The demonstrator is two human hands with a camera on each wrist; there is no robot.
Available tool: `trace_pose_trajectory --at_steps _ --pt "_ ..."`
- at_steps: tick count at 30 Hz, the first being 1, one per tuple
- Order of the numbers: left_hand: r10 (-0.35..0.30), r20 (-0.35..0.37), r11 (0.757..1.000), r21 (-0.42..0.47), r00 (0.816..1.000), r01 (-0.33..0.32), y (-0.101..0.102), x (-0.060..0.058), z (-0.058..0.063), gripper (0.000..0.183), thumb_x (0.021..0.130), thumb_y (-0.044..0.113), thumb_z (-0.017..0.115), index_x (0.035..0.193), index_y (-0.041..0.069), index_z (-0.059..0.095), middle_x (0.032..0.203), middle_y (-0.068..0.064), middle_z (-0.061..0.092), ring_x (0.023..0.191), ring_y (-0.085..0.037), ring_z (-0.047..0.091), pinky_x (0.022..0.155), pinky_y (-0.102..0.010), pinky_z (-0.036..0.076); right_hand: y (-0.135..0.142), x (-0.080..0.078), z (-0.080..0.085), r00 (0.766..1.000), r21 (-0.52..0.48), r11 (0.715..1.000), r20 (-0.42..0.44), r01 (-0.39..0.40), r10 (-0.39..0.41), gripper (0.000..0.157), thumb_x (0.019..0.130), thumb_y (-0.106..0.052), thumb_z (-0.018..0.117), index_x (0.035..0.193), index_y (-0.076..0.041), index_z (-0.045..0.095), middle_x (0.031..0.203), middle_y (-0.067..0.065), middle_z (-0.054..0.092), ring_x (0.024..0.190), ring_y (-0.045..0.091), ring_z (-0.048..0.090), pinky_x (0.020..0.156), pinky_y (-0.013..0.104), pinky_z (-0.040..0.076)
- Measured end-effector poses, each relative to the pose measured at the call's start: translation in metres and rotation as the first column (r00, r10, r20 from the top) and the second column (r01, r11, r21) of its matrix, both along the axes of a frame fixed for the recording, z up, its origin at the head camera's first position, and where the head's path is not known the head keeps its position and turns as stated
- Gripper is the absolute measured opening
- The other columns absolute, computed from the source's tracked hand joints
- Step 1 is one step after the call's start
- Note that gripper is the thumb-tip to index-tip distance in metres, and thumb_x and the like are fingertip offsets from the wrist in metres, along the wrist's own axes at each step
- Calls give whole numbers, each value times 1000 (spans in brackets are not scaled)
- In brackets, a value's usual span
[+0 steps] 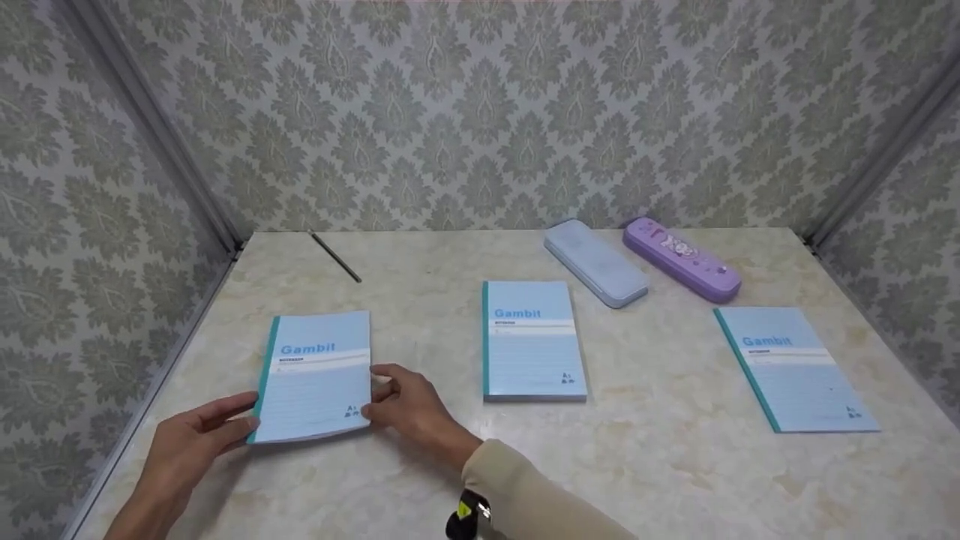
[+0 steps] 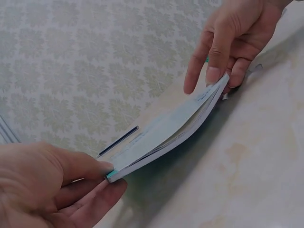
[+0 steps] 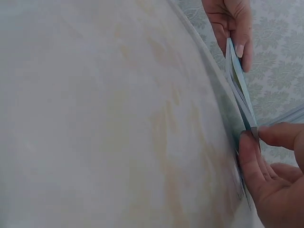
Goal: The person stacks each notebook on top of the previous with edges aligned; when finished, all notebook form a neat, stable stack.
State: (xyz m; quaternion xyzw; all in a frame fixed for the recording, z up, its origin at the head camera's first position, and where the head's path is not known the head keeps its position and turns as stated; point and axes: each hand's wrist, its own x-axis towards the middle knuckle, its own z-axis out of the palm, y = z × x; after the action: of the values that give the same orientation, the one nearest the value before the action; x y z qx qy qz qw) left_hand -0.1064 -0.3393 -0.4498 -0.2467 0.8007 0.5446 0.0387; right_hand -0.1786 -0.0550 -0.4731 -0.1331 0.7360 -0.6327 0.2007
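A light blue notebook (image 1: 319,390) with a green spine is lifted off the table between both hands. My left hand (image 1: 191,442) pinches its spine edge near the lower corner, thumb on the cover and fingers beneath. At the opposite edge my right hand (image 1: 412,409) grips the lower right side between thumb and fingers. In the left wrist view the notebook (image 2: 166,128) bows downward in the middle, its pages slightly parted. The right wrist view shows the notebook (image 3: 240,85) edge-on, with the left hand (image 3: 232,21) at its far end and the right hand (image 3: 275,175) near.
Right of the held notebook lies a thick stack of matching notebooks (image 1: 532,349). Another blue notebook (image 1: 795,371) lies farther right. A pale blue pencil case (image 1: 596,262) and a purple one (image 1: 679,259) rest behind. One dark pen or pencil (image 1: 335,256) lies at the back left, before patterned walls.
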Motion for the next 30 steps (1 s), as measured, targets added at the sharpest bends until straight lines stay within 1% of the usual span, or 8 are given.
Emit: trace_pose_trajectory --at_steps 4,7,12,17,20,24,30 --pt "-50 -5 998 -33 999 49 7 2 3 61 97 17 80 150 -3 57 148 -20 60 97 -2 68 84 -27 60 8 -3 -1 998 0 1000 -58 -7 6 42 93 -3 80 134 -8 72 99 -2 70 86 11 67 76 27 56" --pt "-76 -5 997 -30 997 76 11 3 6 64 96 21 81 151 -2 56 149 -20 59 100 -3 68 85 -27 60 14 -5 0 997 2 1000 -80 -7 7 36 92 -3 80 128 -8 75 99 -3 70 88 10 67 77 26 57" --pt "-116 -39 993 -2 992 116 20 4 12 67 94 24 84 151 0 57 145 -13 64 100 0 68 88 -26 59 27 -9 6 994 13 1000 -112 -7 9 36 94 -2 79 129 -7 75 101 -2 70 91 10 67 80 26 58" --pt "-141 -107 989 36 984 145 32 2 17 64 93 18 85 148 -2 59 143 -10 66 101 -1 70 90 -30 60 41 -13 12 986 5 1000 -165 -19 19 37 95 -3 77 131 -5 74 104 0 71 92 10 68 81 25 57" --pt "-148 -129 987 47 980 155 40 0 19 63 93 14 84 148 -3 59 143 -11 66 101 -2 71 90 -32 60 50 -14 15 981 15 1000 -193 -13 16 37 94 -3 77 130 -4 74 105 1 72 94 10 68 81 25 56" --pt "-153 -134 987 33 979 159 53 -5 21 63 92 15 85 147 -2 60 140 -13 67 101 -5 72 89 -30 60 64 -16 17 977 12 1000 -211 -13 15 37 95 -4 76 131 -2 73 108 2 72 96 12 68 82 25 57" --pt "-175 -160 984 -9 971 176 75 -14 24 58 93 14 84 145 0 64 138 -16 69 105 -12 72 85 -24 59 86 -17 22 970 15 1000 -245 18 -13 37 95 -3 76 132 1 72 109 5 72 97 15 69 83 26 58"
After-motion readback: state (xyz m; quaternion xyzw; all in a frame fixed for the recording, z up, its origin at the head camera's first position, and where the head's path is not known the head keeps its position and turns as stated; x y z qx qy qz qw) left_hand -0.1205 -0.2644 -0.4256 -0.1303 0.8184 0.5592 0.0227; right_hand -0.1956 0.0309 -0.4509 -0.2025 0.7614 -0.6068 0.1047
